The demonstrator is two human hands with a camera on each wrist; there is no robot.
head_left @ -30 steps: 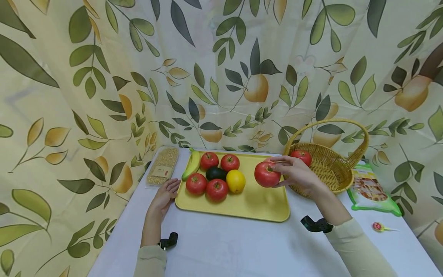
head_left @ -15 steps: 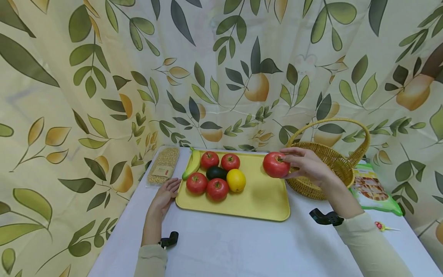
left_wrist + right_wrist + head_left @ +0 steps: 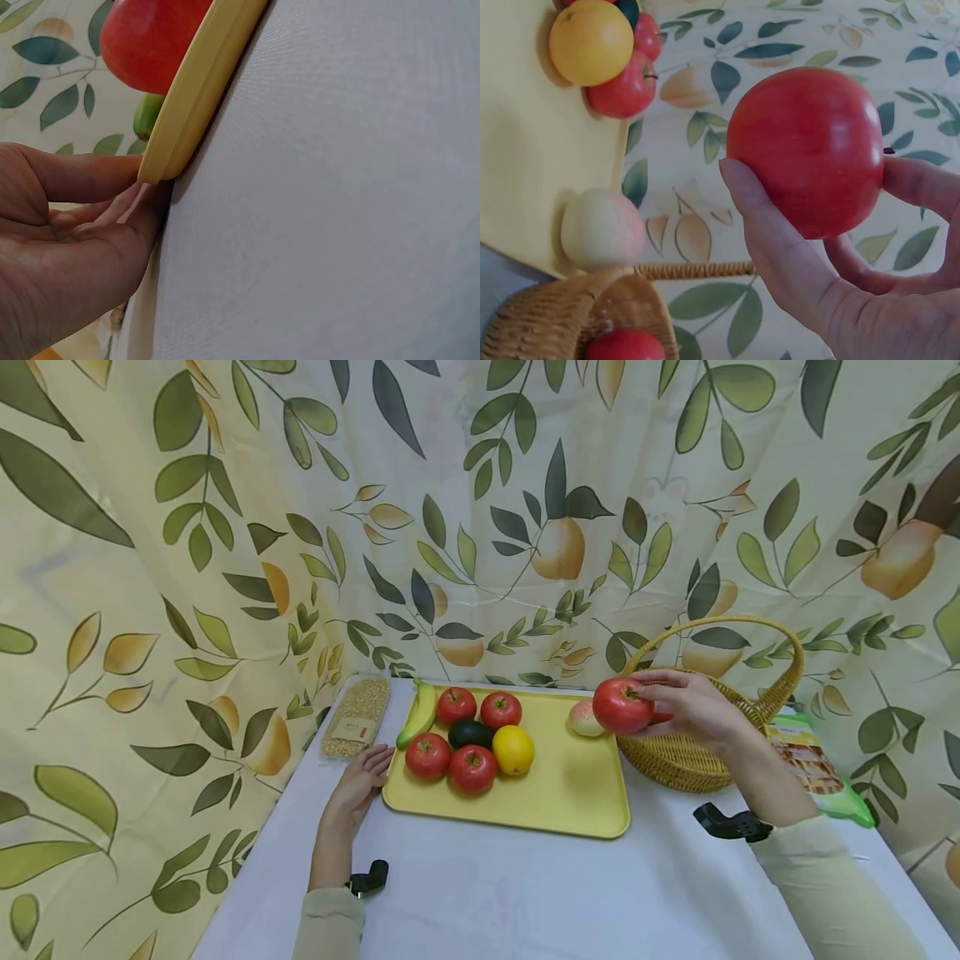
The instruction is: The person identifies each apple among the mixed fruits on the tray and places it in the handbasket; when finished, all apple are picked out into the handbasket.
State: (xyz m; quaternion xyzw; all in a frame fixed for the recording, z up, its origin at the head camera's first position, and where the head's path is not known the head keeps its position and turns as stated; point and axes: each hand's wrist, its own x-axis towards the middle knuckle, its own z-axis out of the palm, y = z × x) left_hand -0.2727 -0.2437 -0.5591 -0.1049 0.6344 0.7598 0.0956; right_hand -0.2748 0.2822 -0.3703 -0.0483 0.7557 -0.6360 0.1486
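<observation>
Right hand (image 3: 690, 703) grips red fruit (image 3: 621, 705) by its sides — soundest hold; we'd guess stiff, slippery. Left hand (image 3: 360, 781) touches tray (image 3: 517, 806) — pinching, we can't tell.

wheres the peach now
In the head view, the peach sits at the far right corner of the yellow tray, left of the red fruit in the right hand.

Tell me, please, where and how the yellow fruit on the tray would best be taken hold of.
I'd probably pinch the yellow fruit by its near and far flanks, toward its free right half, coming from above and the right. It is round, and the dark green fruit and a red fruit crowd its left, while bare tray lies to its right.
</observation>
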